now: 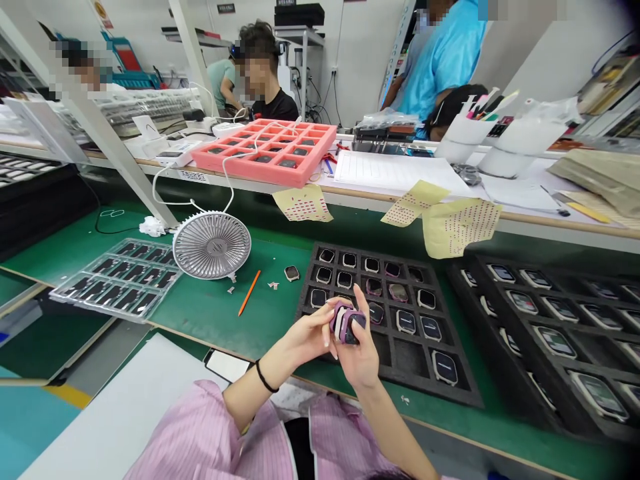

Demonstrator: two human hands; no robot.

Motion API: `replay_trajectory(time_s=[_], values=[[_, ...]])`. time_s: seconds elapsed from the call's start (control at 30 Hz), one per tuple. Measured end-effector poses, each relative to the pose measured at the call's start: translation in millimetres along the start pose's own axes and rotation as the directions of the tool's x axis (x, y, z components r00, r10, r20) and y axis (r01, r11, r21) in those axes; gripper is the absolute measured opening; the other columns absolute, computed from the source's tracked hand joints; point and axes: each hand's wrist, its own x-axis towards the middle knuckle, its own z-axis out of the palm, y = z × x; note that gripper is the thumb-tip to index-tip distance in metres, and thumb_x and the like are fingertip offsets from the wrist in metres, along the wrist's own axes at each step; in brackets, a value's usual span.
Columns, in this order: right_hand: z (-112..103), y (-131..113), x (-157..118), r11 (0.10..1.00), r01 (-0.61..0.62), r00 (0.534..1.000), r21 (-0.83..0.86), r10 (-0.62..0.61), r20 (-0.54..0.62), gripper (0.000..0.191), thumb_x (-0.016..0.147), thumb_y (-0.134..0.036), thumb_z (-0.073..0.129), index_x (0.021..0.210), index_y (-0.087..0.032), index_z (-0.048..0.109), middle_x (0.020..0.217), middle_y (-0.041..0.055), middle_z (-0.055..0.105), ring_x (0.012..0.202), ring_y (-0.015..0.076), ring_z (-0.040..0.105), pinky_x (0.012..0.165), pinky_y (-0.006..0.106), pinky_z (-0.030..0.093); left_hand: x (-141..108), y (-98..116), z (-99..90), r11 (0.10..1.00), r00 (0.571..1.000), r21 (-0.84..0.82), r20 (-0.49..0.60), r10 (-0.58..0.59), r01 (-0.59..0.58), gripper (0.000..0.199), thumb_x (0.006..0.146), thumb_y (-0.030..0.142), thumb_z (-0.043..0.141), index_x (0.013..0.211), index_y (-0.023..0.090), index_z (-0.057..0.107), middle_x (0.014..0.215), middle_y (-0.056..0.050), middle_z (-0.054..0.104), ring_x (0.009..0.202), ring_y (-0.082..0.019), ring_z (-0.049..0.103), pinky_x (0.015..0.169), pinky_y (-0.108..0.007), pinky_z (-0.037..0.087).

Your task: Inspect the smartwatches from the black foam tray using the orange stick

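Observation:
My left hand point(303, 335) and my right hand point(361, 353) meet above a black foam tray point(407, 357), pinching a small stack of pink-purple smartwatch cases point(347, 322) between the fingers. The stack's exact count is hidden by my fingers. The tray's square cells hold several watches with dark screens, and some cells stand bare. A black band circles my left wrist. A single loose watch point(291, 273) lies on the green mat point(210, 320), left of my hands, beside an orange pencil point(249, 292).
A second black foam tray point(550, 333) of larger watches lies to the right. On the left stand a white desk fan point(211, 245) and a clear tray of black parts point(117, 280). A pink foam tray point(265, 152) and sticker sheets point(457, 227) sit on the shelf edge. Co-workers stand beyond.

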Motion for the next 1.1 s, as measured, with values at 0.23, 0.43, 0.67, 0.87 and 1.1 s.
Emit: replay_trajectory(time_s=[0.23, 0.43, 0.67, 0.87, 1.1], values=[[1, -3, 6, 0.999, -0.046, 0.995, -0.014, 0.045, -0.092, 0.059, 0.089, -0.030, 0.056, 0.143, -0.041, 0.035, 0.109, 0.0033, 0.064, 0.058, 0.0127, 0.058, 0.046, 0.026, 0.045, -11, 58, -44.2, 0.472, 0.859, 0.879, -0.192, 0.474, -0.064, 0.023, 0.086, 0.032, 0.061, 0.104, 0.018, 0.063, 0.110, -0.008, 0.064, 0.091, -0.019, 0.063, 0.076, -0.030, 0.053], [-10, -7, 8, 0.998, -0.042, 0.993, -0.039, 0.037, -0.111, 0.056, 0.092, -0.030, 0.052, 0.144, -0.041, 0.035, 0.111, 0.0046, 0.063, 0.058, 0.0140, 0.059, 0.047, 0.028, 0.044, -19, 95, -99.2, -0.199, 0.720, 0.887, -0.190, 0.667, 0.418, 0.011, 0.081, 0.020, 0.064, 0.091, 0.017, 0.068, 0.103, -0.010, 0.062, 0.103, -0.029, 0.057, 0.093, -0.044, 0.046], [-10, -6, 8, 1.000, -0.028, 0.993, -0.002, 0.028, -0.112, 0.054, 0.091, -0.030, 0.052, 0.142, -0.040, 0.038, 0.110, 0.0041, 0.063, 0.058, 0.0141, 0.058, 0.047, 0.029, 0.043, -10, 97, -112.7, -0.160, 0.724, 0.889, -0.234, 0.649, 0.430, 0.006, 0.075, 0.015, 0.065, 0.071, 0.017, 0.063, 0.086, -0.009, 0.065, 0.098, -0.028, 0.060, 0.092, -0.041, 0.046], [-3, -3, 10, 1.000, 0.011, 0.995, 0.008, -0.010, -0.097, 0.049, 0.091, -0.031, 0.052, 0.139, -0.040, 0.042, 0.109, 0.0046, 0.063, 0.059, 0.0143, 0.060, 0.047, 0.028, 0.042, -18, 91, -84.7, -0.046, 0.735, 0.929, -0.259, 0.626, 0.367, 0.008, 0.079, 0.025, 0.062, 0.077, 0.018, 0.065, 0.070, -0.003, 0.068, 0.065, -0.019, 0.062, 0.067, -0.030, 0.049], [12, 6, 12, 0.992, 0.128, 0.984, -0.008, -0.128, -0.126, 0.050, 0.090, -0.030, 0.055, 0.137, -0.040, 0.042, 0.113, 0.0026, 0.061, 0.066, 0.0137, 0.060, 0.053, 0.028, 0.046, -24, 30, 18.8, 0.253, 0.623, 0.939, -0.055, 0.780, -0.234, 0.021, 0.086, 0.031, 0.061, 0.102, 0.019, 0.069, 0.079, -0.002, 0.064, 0.068, -0.012, 0.057, 0.063, -0.023, 0.045]])
